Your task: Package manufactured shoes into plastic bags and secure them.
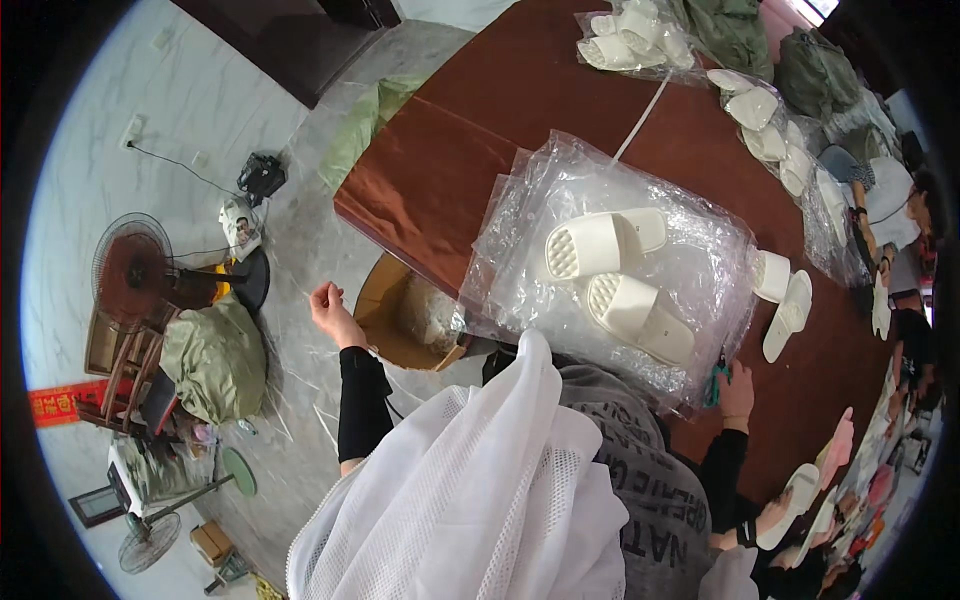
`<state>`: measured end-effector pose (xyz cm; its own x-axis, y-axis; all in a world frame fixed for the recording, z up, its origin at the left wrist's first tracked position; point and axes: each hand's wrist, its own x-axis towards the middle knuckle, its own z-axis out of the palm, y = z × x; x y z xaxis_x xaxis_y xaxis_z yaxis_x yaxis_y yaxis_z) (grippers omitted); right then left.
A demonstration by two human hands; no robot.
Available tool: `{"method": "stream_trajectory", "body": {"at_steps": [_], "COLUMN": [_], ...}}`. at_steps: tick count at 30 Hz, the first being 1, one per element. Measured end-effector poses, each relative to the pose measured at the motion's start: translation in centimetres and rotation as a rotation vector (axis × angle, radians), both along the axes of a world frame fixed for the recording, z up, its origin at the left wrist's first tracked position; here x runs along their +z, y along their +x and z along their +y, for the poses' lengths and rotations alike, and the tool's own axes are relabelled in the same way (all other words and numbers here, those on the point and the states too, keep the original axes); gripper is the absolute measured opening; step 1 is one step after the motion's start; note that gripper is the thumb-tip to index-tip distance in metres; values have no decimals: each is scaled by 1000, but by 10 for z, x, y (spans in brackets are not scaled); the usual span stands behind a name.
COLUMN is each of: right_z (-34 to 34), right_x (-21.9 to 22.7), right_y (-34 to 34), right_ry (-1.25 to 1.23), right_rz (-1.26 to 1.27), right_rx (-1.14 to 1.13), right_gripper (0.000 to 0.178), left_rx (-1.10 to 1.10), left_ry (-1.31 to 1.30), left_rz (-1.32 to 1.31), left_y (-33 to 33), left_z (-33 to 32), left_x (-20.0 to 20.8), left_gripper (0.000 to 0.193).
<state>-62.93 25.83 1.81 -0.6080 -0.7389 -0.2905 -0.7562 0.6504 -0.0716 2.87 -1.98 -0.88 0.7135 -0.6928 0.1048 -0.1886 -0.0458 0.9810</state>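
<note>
A pair of white slippers lies on a stack of clear plastic bags [715, 225] at the table's edge before me. The left slipper [585, 248] and the right slipper [645, 318] have quilted straps. Just right of the bags, my right hand [737, 392] is closed on green-handled scissors [713, 386], their blades partly visible against the plastic. Out to the left, away from the table, is my left hand [336, 314], its fingers curled in with nothing showing in them. It hangs beside a cardboard box [376, 306] that holds crumpled clear plastic.
Another white slipper pair [789, 315] lies right of the bags. Bagged slippers [636, 42] rest at the table's [430, 180] far side. Along the right, other people's hands [775, 518] handle slippers. A standing fan [133, 270] and a green sack [213, 358] stand at left.
</note>
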Motion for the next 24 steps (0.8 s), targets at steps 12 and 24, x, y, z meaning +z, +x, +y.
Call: {"method": "stream_trajectory", "body": {"at_steps": [12,24], "right_z": [-112,-122], "right_x": [35,46], "right_y": [108,146], "right_ry": [-494,-696], "right_rz": [-1010,-1161], "right_rx": [-185,-209], "right_gripper": [28,26], "left_rx": [-652,-1147], "left_ry": [-276,-54], "left_rz": [-496,-514], "left_y": [-191,-289], "left_z": [-39,-32], "left_x": [72,-42], "left_gripper": [25,43]}}
